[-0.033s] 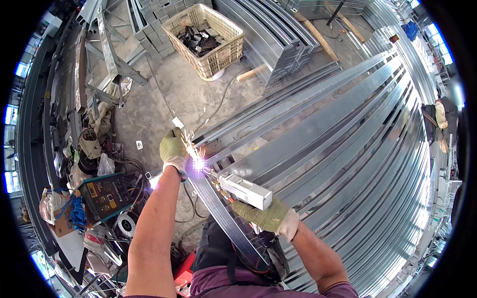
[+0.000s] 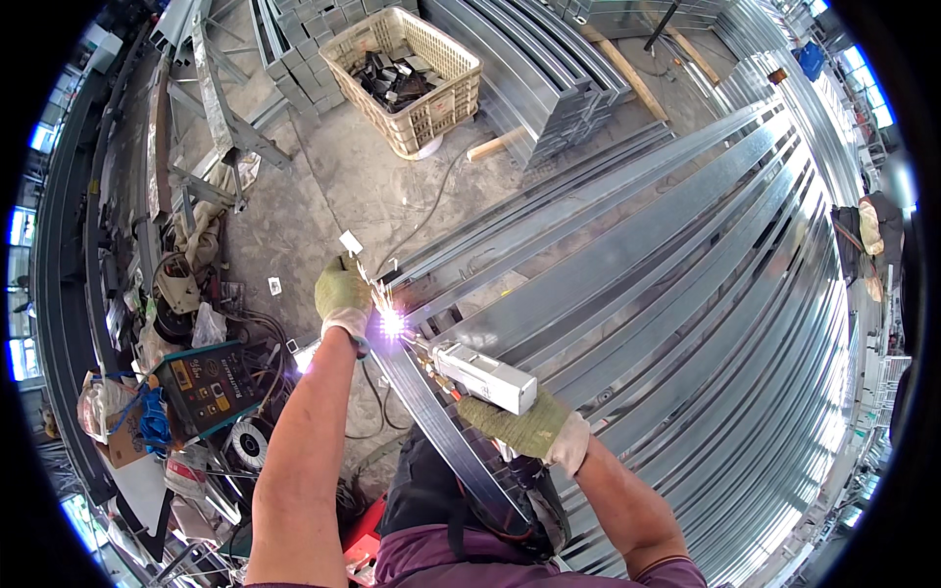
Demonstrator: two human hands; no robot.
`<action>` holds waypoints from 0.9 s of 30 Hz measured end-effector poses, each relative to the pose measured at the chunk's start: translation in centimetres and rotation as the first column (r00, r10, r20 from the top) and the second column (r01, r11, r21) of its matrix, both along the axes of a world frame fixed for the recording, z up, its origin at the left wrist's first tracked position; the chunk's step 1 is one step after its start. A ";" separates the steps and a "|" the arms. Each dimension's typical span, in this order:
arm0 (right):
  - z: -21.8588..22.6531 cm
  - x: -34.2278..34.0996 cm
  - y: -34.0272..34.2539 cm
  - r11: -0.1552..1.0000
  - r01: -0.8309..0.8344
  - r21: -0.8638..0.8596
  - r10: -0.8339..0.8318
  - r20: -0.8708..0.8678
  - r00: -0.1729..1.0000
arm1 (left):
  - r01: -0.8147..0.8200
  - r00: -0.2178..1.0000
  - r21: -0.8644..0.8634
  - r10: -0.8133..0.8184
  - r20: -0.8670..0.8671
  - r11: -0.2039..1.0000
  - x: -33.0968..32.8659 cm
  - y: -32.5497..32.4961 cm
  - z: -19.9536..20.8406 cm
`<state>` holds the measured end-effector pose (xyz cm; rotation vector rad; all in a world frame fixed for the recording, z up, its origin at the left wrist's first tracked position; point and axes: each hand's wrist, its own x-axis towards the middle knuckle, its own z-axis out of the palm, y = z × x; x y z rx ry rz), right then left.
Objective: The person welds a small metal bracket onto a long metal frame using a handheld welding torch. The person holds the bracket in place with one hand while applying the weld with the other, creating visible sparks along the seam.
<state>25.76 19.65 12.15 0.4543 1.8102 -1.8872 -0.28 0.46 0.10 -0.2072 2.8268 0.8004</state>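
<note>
In my right hand, gloved in green, is a welding gun with a boxy white body. Its nozzle points up and left at a bright violet-white glare with orange sparks. The glare sits at the end of a long galvanized steel bar that runs down toward my lap, where it meets the rack of steel tubes. My left hand, also gloved, is closed just left of the glare. Its fingertips are turned away, and whatever they grip is hidden. The joint itself is lost in the light.
A cream plastic crate of dark metal offcuts stands on the concrete floor. Stacked steel profiles lie beside it. On the left are a blue-green control box, cables and a wire spool. Another person is at the far right.
The spray of sparks has altered slightly in shape and reaches a little farther up and left. Both hands and the welding gun look unmoved.
</note>
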 end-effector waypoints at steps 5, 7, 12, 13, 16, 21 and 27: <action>0.4 -0.1 -0.1 1.000 0.008 0.020 -0.008 0.012 1.000 | -0.010 1.000 -0.036 0.009 -0.029 0.999 -0.1 -0.1 -0.5; -0.5 0.5 -0.2 0.965 0.159 -0.210 -0.138 0.110 0.984 | -0.009 1.000 -0.029 0.008 -0.019 1.000 0.0 0.1 -0.3; -0.1 0.3 0.2 0.999 -0.014 -0.042 0.016 0.043 0.999 | -0.002 1.000 -0.044 0.002 0.004 0.999 -0.5 -0.6 -1.2; 0.7 -0.2 0.3 0.999 -0.028 -0.033 0.030 0.081 0.996 | 0.002 1.000 -0.052 -0.002 -0.004 0.999 -0.5 -0.6 -1.1; 0.9 -0.1 0.3 0.999 -0.039 0.016 0.037 0.105 0.994 | 0.004 1.000 -0.042 -0.004 -0.002 0.999 0.0 0.1 -0.1; 0.6 0.1 0.0 1.000 0.001 0.012 -0.001 0.058 0.998 | 0.023 0.999 -0.002 -0.023 0.041 1.000 0.1 0.0 0.5; 1.6 -0.1 0.5 0.998 -0.052 0.022 0.049 0.140 0.989 | 0.041 0.999 -0.055 -0.039 0.022 0.998 -0.8 -0.7 -1.5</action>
